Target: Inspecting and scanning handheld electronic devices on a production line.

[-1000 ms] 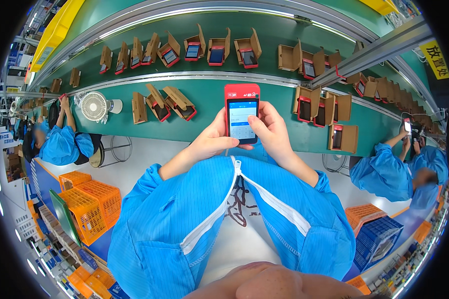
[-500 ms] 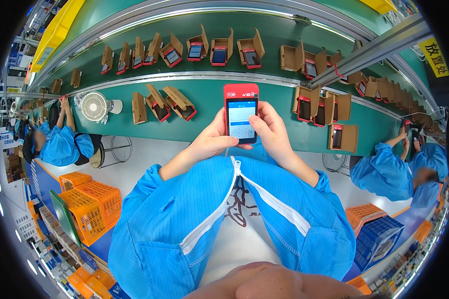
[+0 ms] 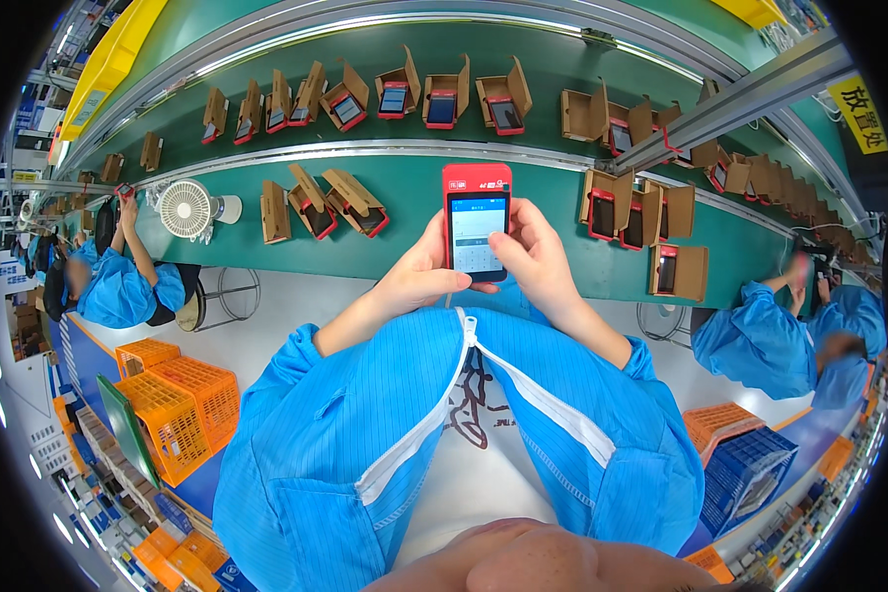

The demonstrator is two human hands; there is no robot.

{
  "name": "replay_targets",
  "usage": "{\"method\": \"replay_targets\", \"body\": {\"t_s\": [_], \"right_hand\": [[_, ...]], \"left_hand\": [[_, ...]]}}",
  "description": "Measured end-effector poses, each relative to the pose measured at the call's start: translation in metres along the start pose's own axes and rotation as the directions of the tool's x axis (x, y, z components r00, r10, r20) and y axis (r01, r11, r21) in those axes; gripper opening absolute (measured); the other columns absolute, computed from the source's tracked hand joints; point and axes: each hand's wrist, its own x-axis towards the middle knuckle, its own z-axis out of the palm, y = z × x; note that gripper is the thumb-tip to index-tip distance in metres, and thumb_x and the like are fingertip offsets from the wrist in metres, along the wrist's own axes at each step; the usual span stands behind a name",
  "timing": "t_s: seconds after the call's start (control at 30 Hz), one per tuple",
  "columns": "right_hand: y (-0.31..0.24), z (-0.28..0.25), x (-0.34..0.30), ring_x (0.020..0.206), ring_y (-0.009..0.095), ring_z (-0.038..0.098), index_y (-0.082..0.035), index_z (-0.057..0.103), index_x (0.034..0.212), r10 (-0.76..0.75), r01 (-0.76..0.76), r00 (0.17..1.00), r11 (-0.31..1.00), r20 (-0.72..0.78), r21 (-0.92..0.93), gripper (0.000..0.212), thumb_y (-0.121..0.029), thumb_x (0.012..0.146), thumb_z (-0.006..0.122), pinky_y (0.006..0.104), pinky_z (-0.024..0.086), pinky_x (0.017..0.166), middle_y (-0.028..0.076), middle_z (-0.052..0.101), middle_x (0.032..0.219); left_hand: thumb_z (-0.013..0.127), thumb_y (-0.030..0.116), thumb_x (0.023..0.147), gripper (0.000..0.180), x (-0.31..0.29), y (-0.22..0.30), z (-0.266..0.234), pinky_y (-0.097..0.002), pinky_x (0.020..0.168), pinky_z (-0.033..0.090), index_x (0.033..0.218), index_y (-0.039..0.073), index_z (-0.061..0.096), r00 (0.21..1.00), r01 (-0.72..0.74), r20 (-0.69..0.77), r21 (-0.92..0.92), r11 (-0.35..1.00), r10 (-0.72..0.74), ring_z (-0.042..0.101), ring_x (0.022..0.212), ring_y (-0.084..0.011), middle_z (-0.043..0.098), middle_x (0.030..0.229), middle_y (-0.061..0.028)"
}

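Upright in front of my chest is a red handheld payment terminal (image 3: 477,232) with its touchscreen lit. My left hand (image 3: 422,268) wraps the terminal's left side and lower edge, thumb along the bottom corner. From the other side my right hand (image 3: 535,259) grips it too, its thumb lying over the right part of the screen, where a keypad shows. The fingers behind the terminal are mostly hidden. On the green workbench (image 3: 414,259) beyond my hands stand open cardboard boxes (image 3: 355,202) with similar red terminals in them, and more boxes (image 3: 676,271) to the right.
Behind a metal rail, a green conveyor belt (image 3: 365,138) carries a row of open boxes with terminals. A white fan (image 3: 185,209) stands at left. Co-workers in blue sit at left (image 3: 118,286) and right (image 3: 760,340). Orange crates (image 3: 202,405) and a blue crate (image 3: 750,479) flank me.
The boxes on the far belt have shifted slightly right. My right thumb has moved a little left on the screen, and the blue bar there has turned grey. Co-workers' hands have moved.
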Motion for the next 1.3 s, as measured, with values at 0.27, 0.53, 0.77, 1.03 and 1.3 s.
{"method": "replay_targets", "body": {"t_s": [0.27,0.53,0.77,1.03,1.3], "right_hand": [[0.002,0.0,0.002,0.094,0.01,0.055,-0.001,0.051,0.113,0.066,-0.066,0.997,0.998,-0.045,-0.012,0.027,-0.019,0.093,0.053,0.0262,0.045,0.084,0.007,0.059,0.105],[0.006,0.009,0.001,0.091,0.01,0.055,0.001,0.049,0.114,-0.005,0.006,0.999,1.0,-0.054,0.005,0.029,-0.019,0.093,0.055,0.0258,0.046,0.08,0.007,0.059,0.102],[0.016,0.011,0.003,0.116,0.037,0.048,0.005,0.028,0.135,-0.204,0.143,0.978,0.81,-0.045,-0.569,0.081,-0.028,0.076,0.073,0.0389,0.047,0.091,0.025,0.039,0.128],[0.096,-0.042,0.051,0.071,0.016,0.06,0.005,0.042,0.123,-0.008,-0.045,0.899,0.993,-0.438,-0.109,0.056,-0.022,0.082,0.069,0.0264,0.05,0.058,0.009,0.059,0.091],[0.181,-0.261,0.21,0.099,0.04,0.06,0.01,0.052,0.105,-0.143,-0.705,0.459,0.541,-0.877,-0.458,0.067,-0.043,0.068,0.07,0.0424,0.048,0.086,0.027,0.061,0.099]], "left_hand": [[0.058,0.003,0.079,0.092,-0.002,0.004,0.001,-0.0482,0.094,0.048,0.147,0.012,-0.002,0.999,0.045,0.012,0.053,0.998,-0.046,0.044,0.125,-0.0305,0.028,0.142,-0.0151],[0.059,0.004,0.079,0.091,-0.003,0.001,-0.004,-0.0513,0.095,0.046,0.147,0.013,0.0,1.0,0.008,-0.003,-0.042,0.999,-0.008,0.04,0.128,-0.0303,0.027,0.143,-0.0158],[0.064,0.012,0.072,0.094,0.011,-0.002,-0.014,-0.0439,0.111,0.024,0.146,0.005,0.006,0.997,-0.046,-0.068,-0.023,0.999,0.044,0.026,0.137,-0.0297,0.026,0.145,-0.0158],[0.058,0.043,0.087,0.089,0.029,-0.003,-0.038,-0.0514,0.11,0.022,0.149,0.01,0.004,0.996,0.076,0.044,0.033,0.997,-0.078,0.014,0.142,-0.031,0.01,0.154,-0.0152],[0.055,0.039,0.091,0.073,0.024,0.008,-0.087,-0.0461,0.103,0.034,0.147,0.011,0.018,0.964,0.267,-0.003,0.035,0.963,-0.267,0.034,0.133,-0.0309,0.029,0.146,-0.0169]]}}
